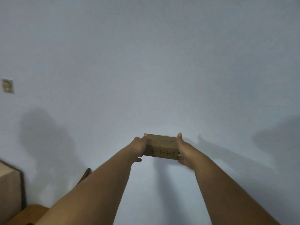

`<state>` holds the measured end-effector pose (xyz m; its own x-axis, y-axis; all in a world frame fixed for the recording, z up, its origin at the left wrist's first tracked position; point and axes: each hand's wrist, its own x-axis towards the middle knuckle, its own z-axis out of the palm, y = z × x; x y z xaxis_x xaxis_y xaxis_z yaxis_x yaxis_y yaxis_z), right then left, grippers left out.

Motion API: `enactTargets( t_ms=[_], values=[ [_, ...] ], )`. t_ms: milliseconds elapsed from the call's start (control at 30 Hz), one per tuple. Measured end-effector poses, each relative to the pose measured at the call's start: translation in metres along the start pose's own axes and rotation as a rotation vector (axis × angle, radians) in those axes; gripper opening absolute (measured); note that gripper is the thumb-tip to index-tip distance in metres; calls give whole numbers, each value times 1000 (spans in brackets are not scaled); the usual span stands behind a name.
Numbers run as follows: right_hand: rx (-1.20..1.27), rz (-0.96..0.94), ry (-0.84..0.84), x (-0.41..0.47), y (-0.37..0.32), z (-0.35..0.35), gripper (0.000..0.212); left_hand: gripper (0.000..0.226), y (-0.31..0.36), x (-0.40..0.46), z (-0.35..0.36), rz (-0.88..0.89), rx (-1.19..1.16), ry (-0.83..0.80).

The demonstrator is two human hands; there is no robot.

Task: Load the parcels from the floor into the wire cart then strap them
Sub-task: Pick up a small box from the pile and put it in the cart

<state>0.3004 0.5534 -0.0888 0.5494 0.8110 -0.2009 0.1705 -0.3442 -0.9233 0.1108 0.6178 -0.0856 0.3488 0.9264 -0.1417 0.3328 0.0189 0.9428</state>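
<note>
The left hand [140,146] has its thumb laid over the top left corner of a small brown cardboard parcel [162,146], while its fingers curl under the bottom edge on that side. The right hand [183,150] mirrors this grip at the opposite end, thumb pointing up along the right edge and fingers wrapped beneath. Between the two hands the parcel is held out at arm's length, clear of any surface, in front of a plain pale blue-grey wall [146,62]. Dark handwritten figures run across its near face, too blurred to read surely. Both bare forearms stretch forward. At lower left stands a larger tan cardboard box [9,189]; a small wall plate [7,86] sits above.
</note>
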Motion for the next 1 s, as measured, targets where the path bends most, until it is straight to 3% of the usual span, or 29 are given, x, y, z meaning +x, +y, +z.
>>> enactTargets(
  t_ms=[233, 467, 633, 833, 1000],
  values=[
    [18, 1, 101, -30, 4, -45, 97, 56, 28, -13, 35, 75, 39, -80],
    [87, 27, 344, -105, 26, -142, 81, 58, 69, -46, 116, 190, 59, -352],
    [141, 95, 591, -208, 58, -197, 70, 58, 78, -111, 180, 277, 89, -619],
    [153, 229, 898, -366, 101, -228, 87, 57, 75, -233, 240, 388, 175, -908],
    [72, 383, 1095, -488, 130, -212, 99, 54, 61, -338, 261, 430, 236, -1105]
  ],
)
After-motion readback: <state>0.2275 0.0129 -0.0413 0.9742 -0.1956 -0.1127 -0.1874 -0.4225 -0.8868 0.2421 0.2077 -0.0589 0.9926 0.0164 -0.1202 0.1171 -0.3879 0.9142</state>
